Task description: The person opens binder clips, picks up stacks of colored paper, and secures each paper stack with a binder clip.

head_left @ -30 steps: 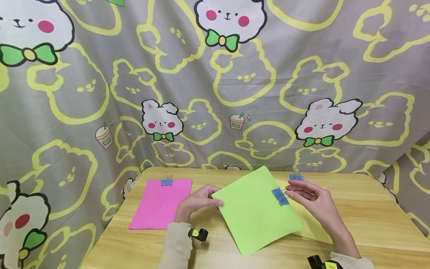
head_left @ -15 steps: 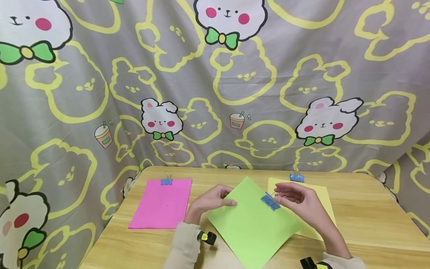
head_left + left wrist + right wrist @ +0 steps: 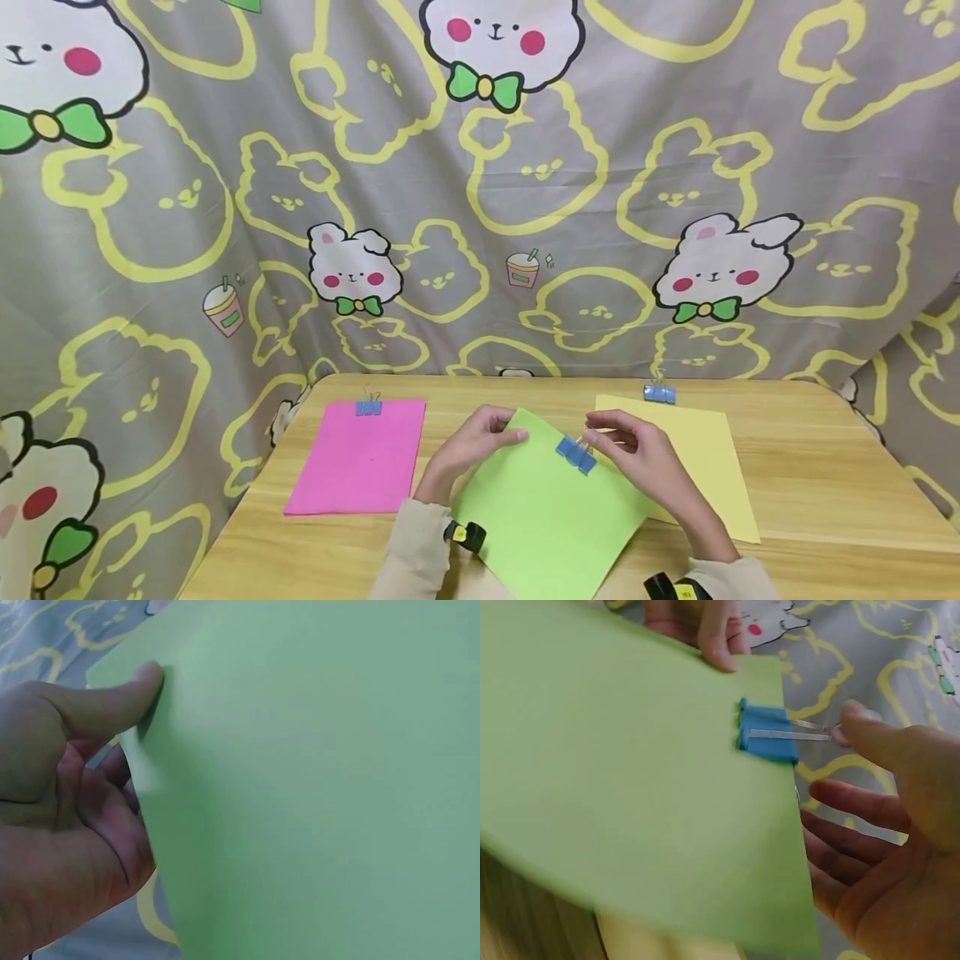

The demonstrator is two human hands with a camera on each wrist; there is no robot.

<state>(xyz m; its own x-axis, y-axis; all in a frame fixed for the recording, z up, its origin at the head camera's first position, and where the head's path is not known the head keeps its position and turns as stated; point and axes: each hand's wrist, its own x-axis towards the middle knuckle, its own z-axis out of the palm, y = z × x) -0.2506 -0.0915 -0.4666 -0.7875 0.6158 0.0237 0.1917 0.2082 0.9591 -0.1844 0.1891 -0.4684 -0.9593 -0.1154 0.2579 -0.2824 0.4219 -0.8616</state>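
A light green sheaf of paper [image 3: 551, 521] is held up over the table, tilted with a corner toward the person. My left hand [image 3: 476, 442] pinches its upper left edge near a corner, thumb on the front face in the left wrist view, other fingers behind. A blue binder clip [image 3: 576, 454] bites the paper's upper edge. Its wire handles reach out past that edge, and my right hand [image 3: 637, 454] pinches their ends between thumb and forefinger. In the right wrist view the other right fingers [image 3: 855, 832] stay loosely bent beside the paper.
Pink paper [image 3: 360, 458] with a blue binder clip [image 3: 368, 407] lies on the wooden table [image 3: 825, 467] at left. Yellow paper [image 3: 708, 450] lies at right, partly behind the right hand, with another blue clip [image 3: 660, 392] at its top edge. A patterned curtain [image 3: 480, 208] hangs behind.
The green paper has shifted left and turned, its clipped edge swinging from the right side toward the top. Both hands moved with it, and more of the yellow paper shows.
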